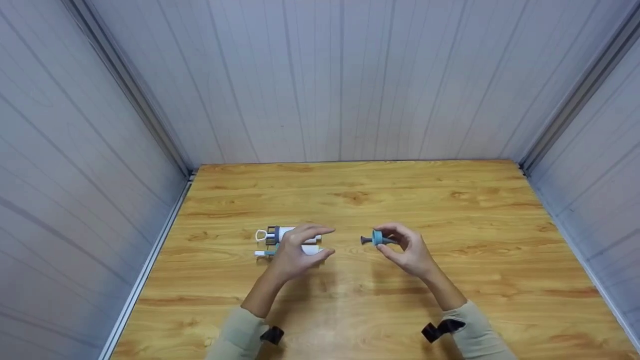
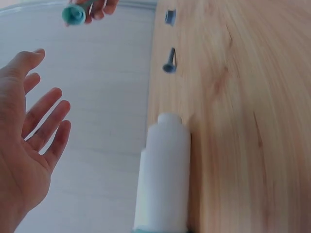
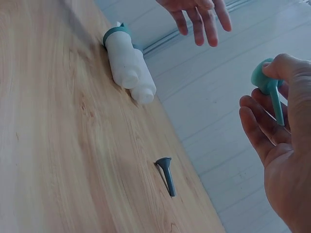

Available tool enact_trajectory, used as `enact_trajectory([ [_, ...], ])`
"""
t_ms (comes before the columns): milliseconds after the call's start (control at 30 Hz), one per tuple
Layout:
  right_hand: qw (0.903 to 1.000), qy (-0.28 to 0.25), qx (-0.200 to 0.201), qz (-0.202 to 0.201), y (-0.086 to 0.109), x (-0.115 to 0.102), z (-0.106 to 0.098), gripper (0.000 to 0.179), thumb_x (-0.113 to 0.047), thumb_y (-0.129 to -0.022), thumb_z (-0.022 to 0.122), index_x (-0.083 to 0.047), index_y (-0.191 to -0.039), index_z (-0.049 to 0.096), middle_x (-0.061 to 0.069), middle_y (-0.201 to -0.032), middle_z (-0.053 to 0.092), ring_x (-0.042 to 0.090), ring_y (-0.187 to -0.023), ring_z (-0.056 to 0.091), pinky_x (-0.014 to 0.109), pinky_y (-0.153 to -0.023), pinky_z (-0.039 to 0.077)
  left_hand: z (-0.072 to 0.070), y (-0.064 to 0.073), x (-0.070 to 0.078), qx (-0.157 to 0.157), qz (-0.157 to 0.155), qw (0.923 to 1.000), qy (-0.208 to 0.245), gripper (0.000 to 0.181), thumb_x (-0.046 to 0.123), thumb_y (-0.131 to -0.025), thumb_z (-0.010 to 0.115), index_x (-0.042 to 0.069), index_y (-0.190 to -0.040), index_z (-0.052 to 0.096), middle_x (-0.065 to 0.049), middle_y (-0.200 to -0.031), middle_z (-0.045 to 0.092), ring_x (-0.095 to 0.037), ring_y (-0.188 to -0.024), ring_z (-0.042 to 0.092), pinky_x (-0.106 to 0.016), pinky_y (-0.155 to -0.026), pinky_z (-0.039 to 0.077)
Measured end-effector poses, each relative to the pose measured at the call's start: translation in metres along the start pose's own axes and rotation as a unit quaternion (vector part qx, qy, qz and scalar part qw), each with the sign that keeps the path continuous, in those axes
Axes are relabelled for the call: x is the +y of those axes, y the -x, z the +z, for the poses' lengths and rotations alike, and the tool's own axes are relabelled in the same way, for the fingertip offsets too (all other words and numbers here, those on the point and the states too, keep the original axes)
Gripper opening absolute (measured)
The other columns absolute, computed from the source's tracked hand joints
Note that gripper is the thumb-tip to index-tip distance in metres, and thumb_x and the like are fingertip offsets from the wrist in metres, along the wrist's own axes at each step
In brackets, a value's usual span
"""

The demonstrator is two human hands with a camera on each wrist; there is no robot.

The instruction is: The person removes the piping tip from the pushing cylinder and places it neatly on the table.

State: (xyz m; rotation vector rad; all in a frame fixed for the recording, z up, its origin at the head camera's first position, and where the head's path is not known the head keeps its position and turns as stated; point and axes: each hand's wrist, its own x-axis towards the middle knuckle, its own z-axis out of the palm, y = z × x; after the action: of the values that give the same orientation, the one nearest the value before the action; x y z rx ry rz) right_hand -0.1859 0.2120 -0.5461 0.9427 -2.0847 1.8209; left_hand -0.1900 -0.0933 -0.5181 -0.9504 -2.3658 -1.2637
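My right hand [image 1: 412,254] pinches a teal nozzle [image 3: 273,92], cup-shaped at one end with a thin tube, between thumb and fingers above the table. Below it a dark grey funnel-ended nozzle [image 3: 166,175] lies on the wood. My left hand [image 1: 296,250] holds nothing; its thumb and fingers are spread apart, over two white syringe-like cylinders lying side by side. One cylinder [image 1: 284,233] has a grey-blue collar and a white loop handle; the other [image 1: 311,250] has a teal collar. The left hand partly hides both in the head view.
A small blue-grey piece [image 2: 170,17] lies beyond the grey nozzle in the left wrist view. The wooden table [image 1: 400,195] is bordered by pale panel walls [image 1: 320,80] at the back and both sides.
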Motion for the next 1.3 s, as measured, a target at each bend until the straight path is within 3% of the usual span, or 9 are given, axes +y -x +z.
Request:
enact_trajectory([
  [267,1.0000,-0.007,0.003,-0.002,-0.003,-0.006,0.009,0.039,0.013,-0.085,0.070,0.006,-0.124,0.065,0.020,-0.114,0.068,0.011,-0.104,0.069,0.023,-0.090,0.059,0.013,-0.014,0.012,0.021,0.058,0.9979,0.020,0.038,0.021,-0.084,0.083,0.016,-0.121,0.075,0.002,-0.115,0.077,-0.013,-0.105,0.072,-0.031,-0.081,0.060],
  [400,0.9999,-0.009,0.001,-0.013,-0.006,-0.009,0.012,0.040,0.014,-0.085,0.069,0.009,-0.124,0.064,0.019,-0.113,0.069,0.010,-0.103,0.070,0.023,-0.089,0.059,0.018,-0.019,0.016,0.019,0.073,0.9967,0.029,0.036,0.025,-0.086,0.081,0.017,-0.121,0.075,0.001,-0.116,0.077,-0.015,-0.106,0.073,-0.032,-0.086,0.060],
  [633,0.9998,-0.010,0.000,-0.019,-0.010,-0.011,0.014,0.039,0.013,-0.086,0.069,0.008,-0.125,0.064,0.018,-0.110,0.069,0.009,-0.105,0.070,0.023,-0.090,0.059,0.024,-0.027,0.022,-0.001,0.062,0.9971,0.044,0.034,0.028,-0.089,0.078,0.017,-0.121,0.075,-0.001,-0.118,0.077,-0.015,-0.111,0.073,-0.034,-0.097,0.059],
  [933,0.9983,-0.030,0.005,-0.049,-0.014,-0.011,0.020,0.043,0.018,-0.083,0.069,0.008,-0.125,0.066,0.020,-0.112,0.069,0.014,-0.106,0.071,0.026,-0.090,0.060,0.032,-0.035,0.025,-0.006,0.069,0.9957,0.063,0.030,0.025,-0.092,0.075,0.019,-0.122,0.075,-0.001,-0.117,0.077,-0.016,-0.111,0.073,-0.030,-0.096,0.059],
  [1067,0.9972,-0.040,0.004,-0.062,-0.016,-0.011,0.023,0.044,0.021,-0.082,0.067,0.010,-0.125,0.065,0.023,-0.112,0.068,0.017,-0.106,0.071,0.025,-0.091,0.060,0.036,-0.036,0.024,0.003,0.078,0.9945,0.070,0.028,0.023,-0.091,0.076,0.017,-0.119,0.076,-0.002,-0.115,0.078,-0.016,-0.108,0.074,-0.029,-0.094,0.059],
  [1300,0.9976,-0.044,0.002,-0.053,-0.016,-0.011,0.024,0.044,0.021,-0.082,0.067,0.010,-0.125,0.065,0.015,-0.113,0.069,0.017,-0.106,0.070,0.024,-0.092,0.059,0.037,-0.037,0.024,0.015,0.086,0.9934,0.074,0.026,0.020,-0.089,0.078,0.017,-0.114,0.078,-0.003,-0.112,0.079,-0.016,-0.106,0.075,-0.029,-0.093,0.060],
])
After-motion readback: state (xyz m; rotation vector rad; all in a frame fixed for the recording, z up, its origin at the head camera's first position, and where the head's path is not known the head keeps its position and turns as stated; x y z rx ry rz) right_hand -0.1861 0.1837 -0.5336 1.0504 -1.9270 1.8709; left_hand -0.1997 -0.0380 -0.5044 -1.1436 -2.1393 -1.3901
